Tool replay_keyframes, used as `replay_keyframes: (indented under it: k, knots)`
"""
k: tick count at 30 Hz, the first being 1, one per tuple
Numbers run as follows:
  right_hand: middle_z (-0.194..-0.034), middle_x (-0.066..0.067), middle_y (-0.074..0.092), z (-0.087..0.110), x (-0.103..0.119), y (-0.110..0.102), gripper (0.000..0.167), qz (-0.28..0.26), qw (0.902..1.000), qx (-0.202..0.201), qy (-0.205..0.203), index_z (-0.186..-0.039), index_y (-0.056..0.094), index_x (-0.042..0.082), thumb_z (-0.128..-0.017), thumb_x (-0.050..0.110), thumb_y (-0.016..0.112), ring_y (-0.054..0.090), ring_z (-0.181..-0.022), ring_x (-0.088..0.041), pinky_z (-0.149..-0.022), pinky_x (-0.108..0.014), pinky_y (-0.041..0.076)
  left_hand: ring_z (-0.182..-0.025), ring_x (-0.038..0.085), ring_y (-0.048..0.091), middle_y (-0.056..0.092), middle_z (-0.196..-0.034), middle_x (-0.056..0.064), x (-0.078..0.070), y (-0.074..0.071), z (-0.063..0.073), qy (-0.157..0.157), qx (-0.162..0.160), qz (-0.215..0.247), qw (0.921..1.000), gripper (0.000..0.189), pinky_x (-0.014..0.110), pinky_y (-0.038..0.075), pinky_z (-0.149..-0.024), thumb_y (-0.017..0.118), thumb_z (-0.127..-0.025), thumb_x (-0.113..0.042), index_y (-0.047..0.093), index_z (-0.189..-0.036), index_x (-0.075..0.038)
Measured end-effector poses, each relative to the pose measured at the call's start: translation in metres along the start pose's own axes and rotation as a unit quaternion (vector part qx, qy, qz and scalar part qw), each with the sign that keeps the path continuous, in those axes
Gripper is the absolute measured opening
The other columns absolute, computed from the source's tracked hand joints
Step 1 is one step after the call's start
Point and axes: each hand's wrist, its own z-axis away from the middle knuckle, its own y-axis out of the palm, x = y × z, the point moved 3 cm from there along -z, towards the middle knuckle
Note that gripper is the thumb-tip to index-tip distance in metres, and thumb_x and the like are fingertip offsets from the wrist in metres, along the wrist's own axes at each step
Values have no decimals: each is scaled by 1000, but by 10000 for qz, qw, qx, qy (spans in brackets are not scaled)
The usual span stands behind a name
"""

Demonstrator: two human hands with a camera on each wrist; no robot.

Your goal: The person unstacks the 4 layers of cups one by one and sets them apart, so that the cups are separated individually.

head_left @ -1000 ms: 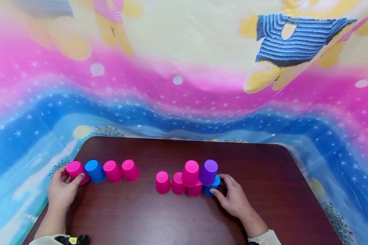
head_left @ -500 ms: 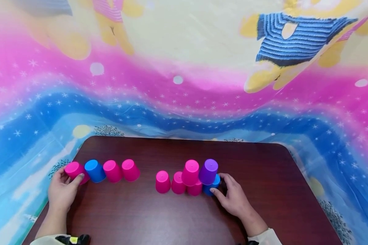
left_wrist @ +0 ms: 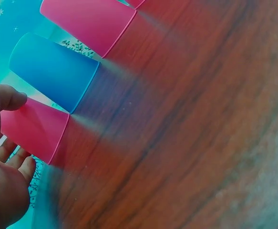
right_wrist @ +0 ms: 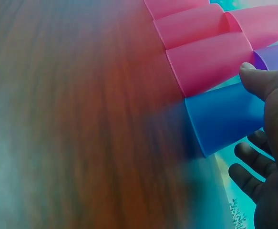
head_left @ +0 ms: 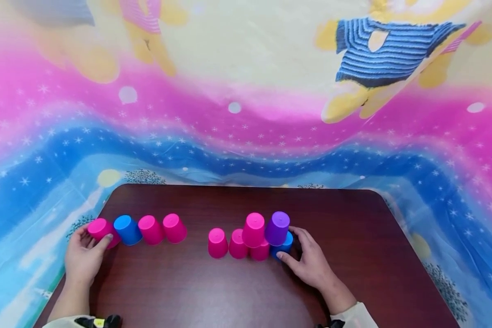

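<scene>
On the left, my left hand holds the end pink cup, thumb on the near side and fingers on the outer side. Next to it in the same row stand a blue cup and two more pink cups. My right hand has thumb and fingers around a lower blue cup at the right end of another row. Over that blue cup sits an upside-down purple cup, beside an upper pink cup. The right thumb tip is close to the purple cup's rim.
Several pink cups, such as the leftmost bottom cup, stand upside down in the right row's lower layer. A gap separates the two rows on the brown table. A patterned cloth hangs behind the table.
My right hand has shifted slightly up and to the left around the blue cup. The left hand stays on its pink cup, and the cups keep their arrangement.
</scene>
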Motion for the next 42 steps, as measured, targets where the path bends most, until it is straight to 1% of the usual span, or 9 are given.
replay_keyframes:
  k: [6, 13, 19, 24, 28, 31, 34, 38, 42]
  knots:
    - [-138, -4, 59, -3, 5, 0, 72, 61, 9998, -61, -165, -145, 53, 11, -90, 47, 80, 62, -121, -24, -98, -51, 55, -152, 35, 33, 29, -168, 13, -1, -5, 3, -64, -41, 84, 9999, 80, 31, 34, -116, 71, -100, -30, 24, -164, -21]
    - [-135, -8, 62, -2, 7, -1, 64, 157, 9995, -131, -254, -141, 56, 8, -90, 38, 82, 63, -120, -25, -98, -50, 56, -155, 28, 28, 30, -168, 6, -23, -14, 13, 168, -240, 94, 9995, 77, 40, 32, -121, 71, -100, -28, 27, -163, -27]
    - [-131, -3, 63, -2, 7, -3, 62, 129, 9996, -126, -233, -140, 58, 11, -89, 36, 84, 65, -115, -20, -94, -46, 58, -153, 20, 32, 36, -161, 3, -61, -10, 29, 835, -452, 280, 9951, 72, 31, 36, -118, 74, -97, -21, 37, -158, -27]
    - [-128, 0, 63, -3, 7, -3, 63, 158, 9996, -113, -208, -140, 58, 12, -89, 38, 83, 65, -111, -18, -93, -44, 59, -146, 21, 44, 47, -146, -1, -93, 5, 47, 1744, -569, 705, 9805, 66, 20, 37, -115, 78, -92, -10, 49, -151, -17]
    - [-126, -1, 64, -2, 7, -2, 62, 164, 9997, -109, -165, -139, 59, 11, -88, 37, 84, 65, -110, -18, -92, -44, 59, -139, 22, 50, 48, -139, -7, -110, 25, 58, 2375, -213, 943, 9666, 65, 15, 39, -110, 79, -87, 2, 54, -146, -8]
    - [-125, -1, 64, -2, 7, -2, 62, 171, 9997, -131, -140, -139, 59, 11, -89, 37, 84, 65, -109, -18, -92, -44, 59, -136, 22, 53, 50, -138, -4, -120, 43, 64, 2707, 211, 1049, 9567, 66, 16, 41, -109, 80, -84, 8, 55, -144, -4]
    - [-126, -1, 64, -3, 8, -1, 62, 174, 9997, -116, -142, -140, 59, 11, -89, 37, 83, 65, -110, -18, -92, -43, 59, -134, 21, 54, 52, -139, 1, -126, 60, 67, 2890, 553, 1055, 9499, 68, 17, 41, -110, 82, -81, 9, 55, -143, -2]
    - [-126, -1, 64, -4, 8, 0, 61, 187, 9997, -77, -165, -140, 59, 11, -90, 38, 82, 65, -110, -18, -93, -44, 59, -132, 20, 53, 53, -140, 3, -132, 79, 72, 2982, 869, 955, 9457, 71, 15, 42, -108, 84, -80, 6, 54, -143, -3]
    - [-126, -1, 64, -3, 6, -1, 61, 195, 9996, -114, -169, -139, 59, 11, -90, 38, 82, 65, -110, -18, -93, -44, 59, -134, 28, 51, 53, -142, 5, -138, 96, 78, 3020, 1195, 826, 9422, 72, 12, 43, -104, 85, -82, 1, 53, -146, -8]
